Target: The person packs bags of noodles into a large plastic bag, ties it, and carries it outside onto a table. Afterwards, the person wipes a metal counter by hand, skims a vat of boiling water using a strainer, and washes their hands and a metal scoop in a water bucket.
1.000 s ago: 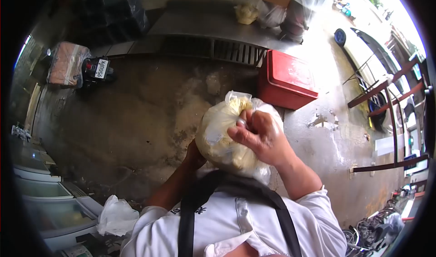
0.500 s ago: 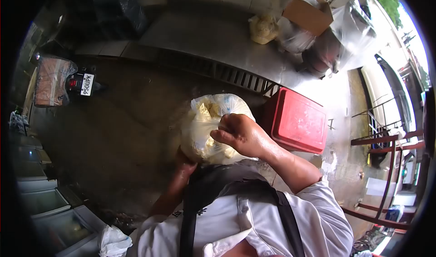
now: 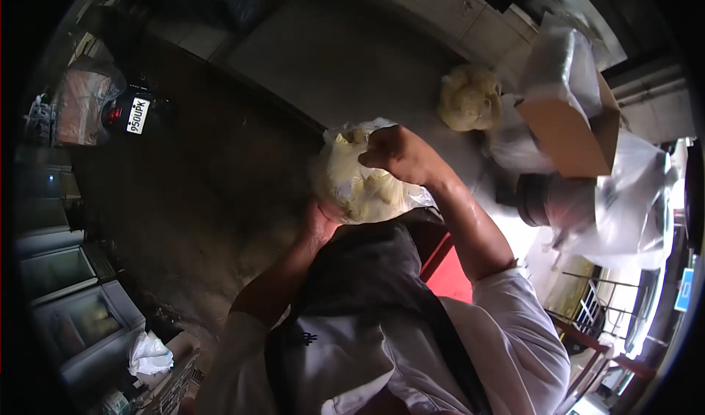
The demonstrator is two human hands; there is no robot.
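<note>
- Head view: the person holds a clear, rounded plastic bag packed with pale yellow chunks [image 3: 356, 176] up in front of the chest, above a dark apron [image 3: 367, 268] worn over a white shirt.
- The right hand [image 3: 396, 153] is closed in a fist on the upper right of the bag, pinching the gathered plastic at its mouth.
- The left hand [image 3: 317, 228] is under the bag, cupping its base; the fingers are hidden behind the bag, so it looks like a supporting grip, though how tightly it closes cannot be told.
- The step in hand, as a judgement: closing the bag's neck, with one hand bearing the weight and the other bunching the plastic.
- What the next move calls for, as a judgement: the upper fist keeping its pinch tight while the neck is twisted or knotted, and the lower hand kept level so the chunks do not shift.
- Up and to the right of the bag, a second bag of pale yellow chunks [image 3: 470, 97] lies on the grey metal counter [image 3: 352, 55].
- Further right of the bag, a brown cardboard box [image 3: 569, 132] sits among loose clear plastic sheeting [image 3: 624, 195].
- Far to the left of the bag, a scooter's white number plate [image 3: 137, 115] shows.
- Just below and right of the bag, part of a red plastic crate [image 3: 448, 272] shows past the forearm.
</note>
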